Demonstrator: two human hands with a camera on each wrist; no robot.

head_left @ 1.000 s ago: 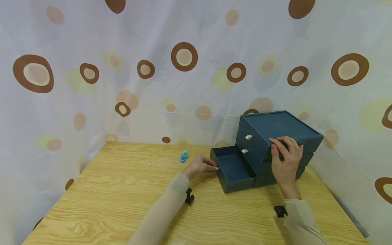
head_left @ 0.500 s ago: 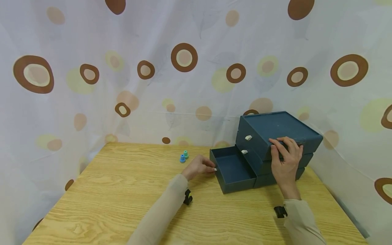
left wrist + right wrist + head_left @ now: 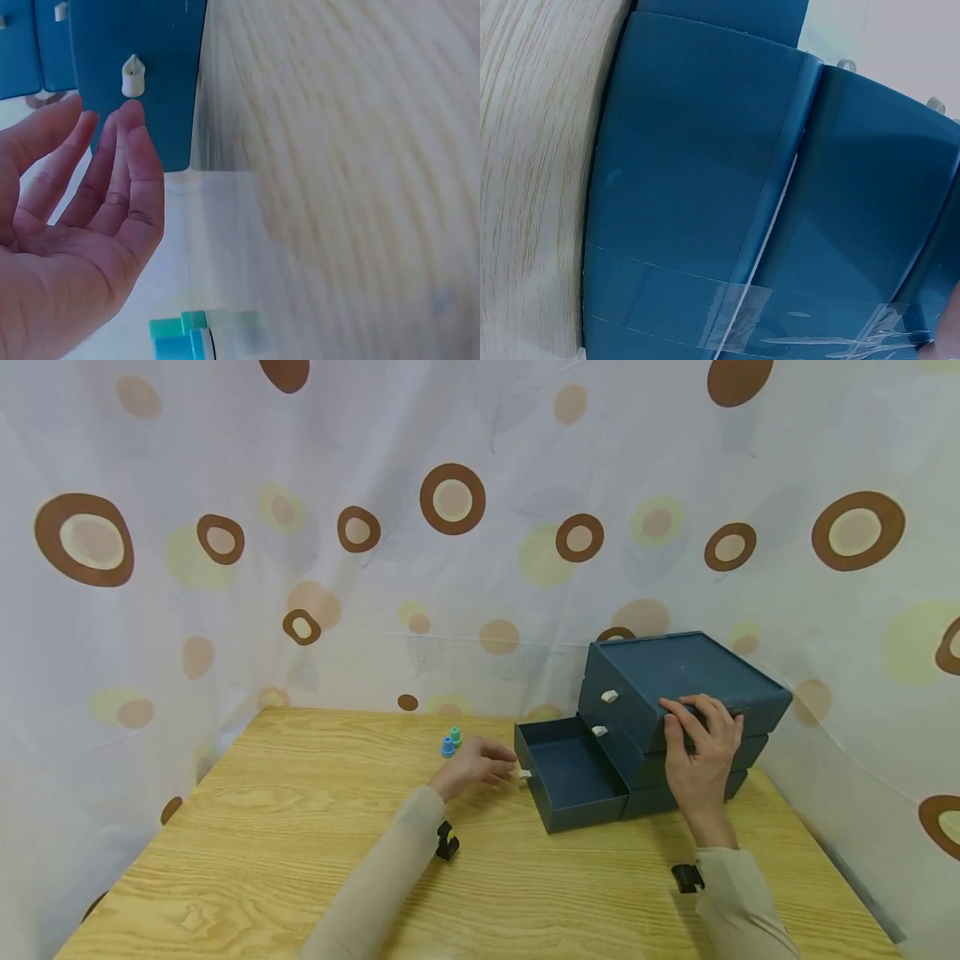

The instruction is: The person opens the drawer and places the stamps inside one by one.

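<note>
My left hand (image 3: 474, 767) hovers just left of the pulled-out bottom drawer (image 3: 585, 816) of a dark blue drawer unit (image 3: 682, 664). Its fingers are spread and loosely bent, holding nothing. In the left wrist view, the fingertips lie close to the white knob (image 3: 133, 76) on the drawer front. No contents show inside that drawer. My right hand (image 3: 701, 760) rests against the unit's near upper edge, fingertips on the top rim. Only a bit of a finger shows at the right wrist view's edge. Behind my left hand stand a blue (image 3: 447, 747) and a green (image 3: 456, 737) small stepped peg-like piece.
The unit stands on a wood-grain table (image 3: 262, 843) at the right, near a patterned curtain (image 3: 450, 610). Two upper drawers are closed, each with a white knob (image 3: 609, 697). Clear tape (image 3: 817, 330) runs across the unit's side.
My left hand has let go of the white knob and drawn back left, its fingers spreading. The drawer stays pulled out. My right hand keeps its place on the unit.
</note>
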